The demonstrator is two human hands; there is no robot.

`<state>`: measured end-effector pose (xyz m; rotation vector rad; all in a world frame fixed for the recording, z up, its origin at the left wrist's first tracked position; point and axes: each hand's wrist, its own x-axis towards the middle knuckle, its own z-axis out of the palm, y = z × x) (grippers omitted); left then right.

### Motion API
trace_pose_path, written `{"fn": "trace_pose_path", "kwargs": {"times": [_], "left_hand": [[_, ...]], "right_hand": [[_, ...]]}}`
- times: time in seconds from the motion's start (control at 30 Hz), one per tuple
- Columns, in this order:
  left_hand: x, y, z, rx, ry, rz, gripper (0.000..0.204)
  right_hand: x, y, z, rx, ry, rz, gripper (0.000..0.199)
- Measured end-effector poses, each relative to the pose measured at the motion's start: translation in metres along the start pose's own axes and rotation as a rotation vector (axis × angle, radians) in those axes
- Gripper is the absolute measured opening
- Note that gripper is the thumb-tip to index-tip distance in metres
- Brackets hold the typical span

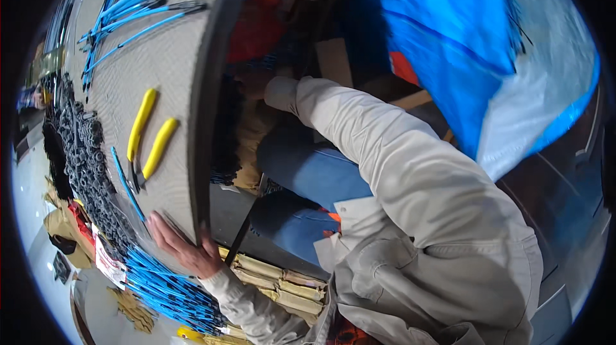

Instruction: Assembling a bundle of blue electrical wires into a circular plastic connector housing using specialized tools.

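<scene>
My left hand (183, 249) lies on the grey tabletop (170, 69) at its edge. Its fingers are stretched flat over the surface, with the thumb by the edge. One thin blue cable (128, 185) with dark ends runs up to the fingertips; whether they touch it, I cannot tell. Beyond it lie yellow-handled pliers (149, 136), handles spread. My right arm reaches below the tabletop's level, and the right hand (253, 83) is in deep shadow beside a dark heap. Its fingers are hidden, and so is anything they may hold.
Several blue cables with black ends (128, 15) lie at the far end of the tabletop. A pile of black, ring-like parts (86, 152) and a thick bundle of blue cables (176, 294) line the left side. A large blue sheet (443, 31) hangs on the right. Brown packets (282, 284) sit below.
</scene>
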<state>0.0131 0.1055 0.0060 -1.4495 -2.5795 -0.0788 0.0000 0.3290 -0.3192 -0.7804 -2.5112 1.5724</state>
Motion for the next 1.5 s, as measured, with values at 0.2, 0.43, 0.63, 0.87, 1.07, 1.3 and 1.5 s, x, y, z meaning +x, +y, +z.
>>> {"fn": "trace_pose_path", "kwargs": {"times": [0.2,0.43,0.63,0.87,1.07,1.3,1.5], "left_hand": [[-0.005,0.004,-0.009,0.102,-0.141,-0.082,0.065],[-0.005,0.000,-0.010,0.031,-0.136,-0.065,0.063],[-0.004,0.002,-0.008,0.066,-0.109,-0.082,0.061],[-0.002,0.004,-0.011,-0.035,-0.108,-0.092,0.064],[-0.001,0.001,-0.001,-0.081,0.034,0.012,0.066],[-0.017,0.007,0.002,0.162,0.289,0.199,0.062],[-0.072,0.080,0.040,0.129,0.173,0.368,0.055]], "right_hand": [[0.019,-0.018,0.028,0.175,0.028,-0.140,0.034],[-0.002,-0.069,0.066,0.382,0.108,-0.187,0.034],[-0.048,-0.082,0.060,0.523,0.233,-0.153,0.034],[-0.047,-0.108,0.021,0.642,0.410,-0.187,0.035],[-0.133,-0.078,-0.010,0.729,0.490,-0.261,0.036],[-0.198,-0.107,-0.084,0.450,-0.250,-0.258,0.018],[-0.269,-0.140,-0.093,-0.357,-0.021,-0.646,0.018]]}}
